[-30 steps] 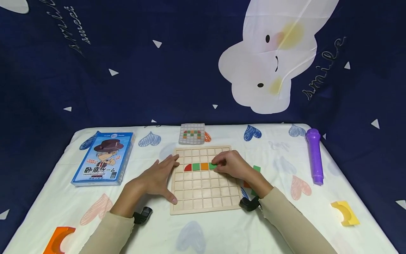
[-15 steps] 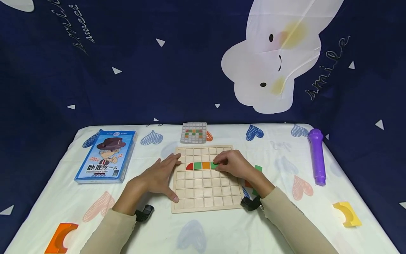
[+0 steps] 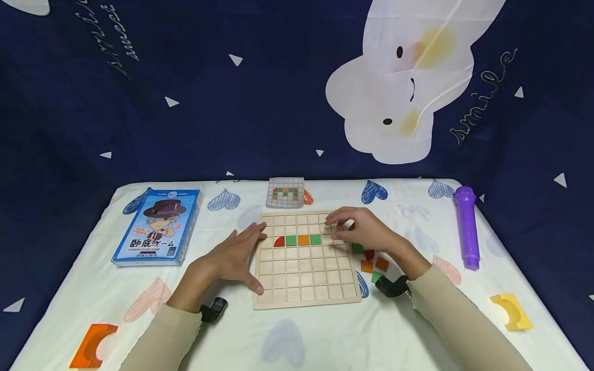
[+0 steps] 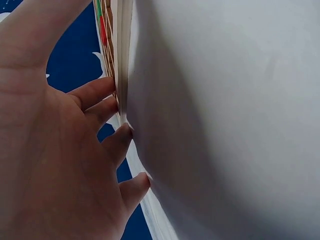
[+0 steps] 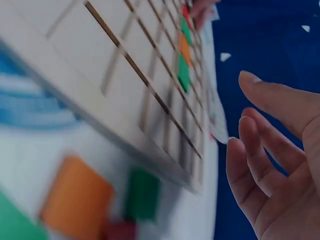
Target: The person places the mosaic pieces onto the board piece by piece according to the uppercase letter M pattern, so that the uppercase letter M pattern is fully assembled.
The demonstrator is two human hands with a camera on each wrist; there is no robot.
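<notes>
A wooden grid board (image 3: pixel 297 281) lies on the white cloth. One row of it holds a red rounded tile (image 3: pixel 279 241), a green square tile (image 3: pixel 291 240), an orange square tile (image 3: pixel 303 240) and a second green square tile (image 3: pixel 315 239), side by side. My left hand (image 3: pixel 227 260) rests along the board's left edge, fingers and thumb spread. Over the board's right part is my right hand (image 3: pixel 364 229), its fingers loosely bent and apart; in the right wrist view nothing sits between thumb and fingers. Right of the board lie loose tiles, among them an orange one (image 3: pixel 382 264) and a red one (image 3: pixel 369 254).
Behind the board lies a small pattern card (image 3: pixel 285 193). A blue game box (image 3: pixel 155 229) is at the left, a purple microphone-shaped object (image 3: pixel 466 229) at the right. An orange arch block (image 3: pixel 93 346) and a yellow arch block (image 3: pixel 512 312) lie near the front corners.
My right hand has let go of the second green tile, which stays in its cell, and has moved right and slightly up. More loose tiles now show. The left hand keeps its place.
</notes>
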